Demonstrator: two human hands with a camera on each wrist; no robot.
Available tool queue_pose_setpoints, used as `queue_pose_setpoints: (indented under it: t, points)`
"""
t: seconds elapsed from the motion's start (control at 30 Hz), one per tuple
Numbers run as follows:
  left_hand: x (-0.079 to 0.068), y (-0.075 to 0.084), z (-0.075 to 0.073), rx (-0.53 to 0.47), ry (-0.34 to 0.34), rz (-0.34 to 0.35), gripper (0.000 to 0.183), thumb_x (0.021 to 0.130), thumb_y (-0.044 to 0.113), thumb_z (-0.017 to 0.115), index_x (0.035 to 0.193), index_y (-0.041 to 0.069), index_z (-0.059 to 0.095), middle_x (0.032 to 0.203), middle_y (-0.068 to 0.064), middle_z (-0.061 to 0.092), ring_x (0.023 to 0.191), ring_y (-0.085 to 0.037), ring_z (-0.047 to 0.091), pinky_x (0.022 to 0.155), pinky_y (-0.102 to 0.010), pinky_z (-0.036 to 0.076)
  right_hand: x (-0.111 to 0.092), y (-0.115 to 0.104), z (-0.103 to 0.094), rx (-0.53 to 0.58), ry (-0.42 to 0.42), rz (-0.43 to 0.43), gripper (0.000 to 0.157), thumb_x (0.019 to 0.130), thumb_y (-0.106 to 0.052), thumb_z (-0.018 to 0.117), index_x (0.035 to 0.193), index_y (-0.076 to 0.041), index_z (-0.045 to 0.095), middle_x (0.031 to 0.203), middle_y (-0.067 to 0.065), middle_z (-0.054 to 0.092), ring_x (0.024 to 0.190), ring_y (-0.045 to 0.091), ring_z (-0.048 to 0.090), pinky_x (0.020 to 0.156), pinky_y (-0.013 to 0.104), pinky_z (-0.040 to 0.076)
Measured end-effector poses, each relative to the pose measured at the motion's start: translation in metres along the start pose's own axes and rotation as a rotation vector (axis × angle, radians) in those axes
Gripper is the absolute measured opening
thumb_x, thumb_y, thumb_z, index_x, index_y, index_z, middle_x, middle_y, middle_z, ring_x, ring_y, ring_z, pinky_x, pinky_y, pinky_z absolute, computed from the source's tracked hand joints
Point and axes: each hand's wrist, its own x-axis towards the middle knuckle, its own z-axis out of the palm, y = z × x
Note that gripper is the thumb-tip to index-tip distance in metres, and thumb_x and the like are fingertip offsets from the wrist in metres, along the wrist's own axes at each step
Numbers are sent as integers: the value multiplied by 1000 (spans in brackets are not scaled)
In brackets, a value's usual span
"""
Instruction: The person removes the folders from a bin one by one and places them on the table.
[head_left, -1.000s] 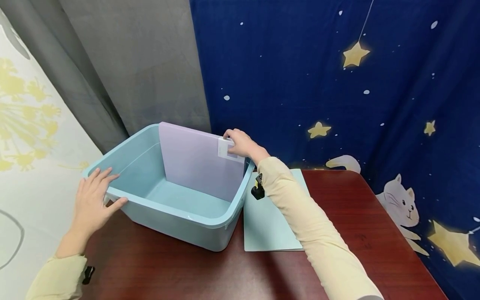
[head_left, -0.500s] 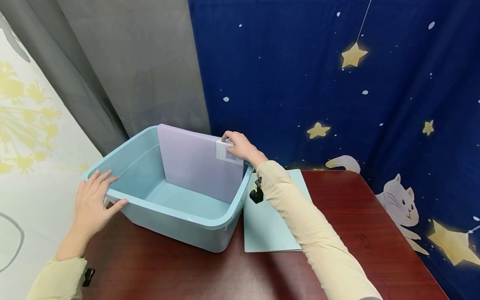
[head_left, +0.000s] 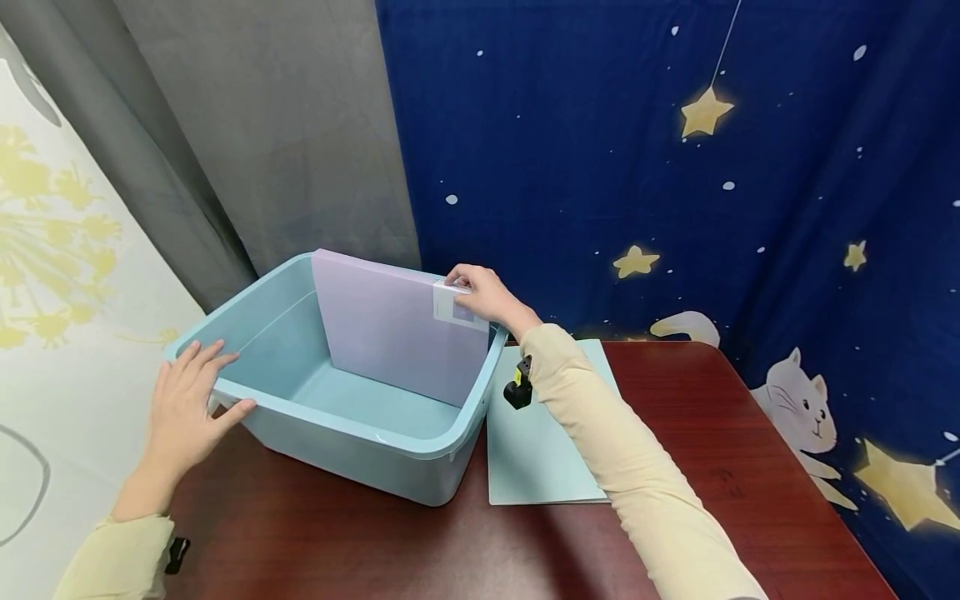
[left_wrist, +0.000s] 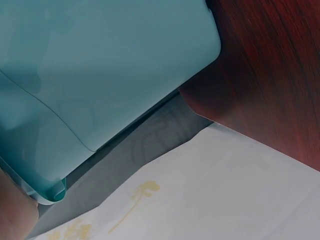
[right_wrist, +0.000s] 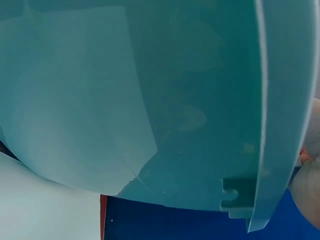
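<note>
A light blue plastic bin stands on the table, angled. Inside it a lilac file folder with a white label stands on its edge, near the back wall. My right hand pinches the folder's top edge beside the label. At the bin's near left corner rests my left hand, fingers spread over the rim and thumb along the front. In the left wrist view the bin's outer wall hides most of this hand. The right wrist view shows the bin's rim with a bit of hand at the edge.
A pale mint folder lies flat right of the bin, partly under my right forearm. Dark red wood forms the table. Behind it hang a grey curtain and a blue star-patterned curtain.
The lilac folder's upper left corner has shifted slightly left and down, and my right hand sits a touch lower with it. My left hand stays on the rim.
</note>
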Motion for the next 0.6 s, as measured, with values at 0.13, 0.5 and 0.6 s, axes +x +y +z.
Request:
queue_pose_setpoints:
  t: [0.13, 0.5, 0.6]
  points:
    - [0, 0, 0, 1, -1, 2, 67, 74, 49, 62, 119, 0, 51, 133, -24, 42, 133, -37, 22, 104, -56, 3, -1, 5, -2, 33, 24, -5, 24, 84, -3, 55, 107, -7, 59, 108, 10, 59, 93, 20, 52, 81, 32, 44]
    - [0, 0, 0, -1, 5, 6, 68, 74, 50, 62, 119, 0, 52, 132, -25, 42, 133, -37, 23, 105, -56, 4, -5, 13, -9, 153, 95, -23, 24, 83, 0, 55, 106, -4, 60, 104, 13, 59, 86, 21, 53, 77, 31, 44]
    - [0, 0, 0, -7, 7, 9, 68, 74, 50, 62, 119, 0, 52, 132, -24, 42, 133, -37, 23, 105, -56, 4, -7, 16, -11, 196, 120, -32, 24, 82, 0, 56, 106, -3, 61, 102, 13, 61, 84, 20, 55, 73, 30, 44]
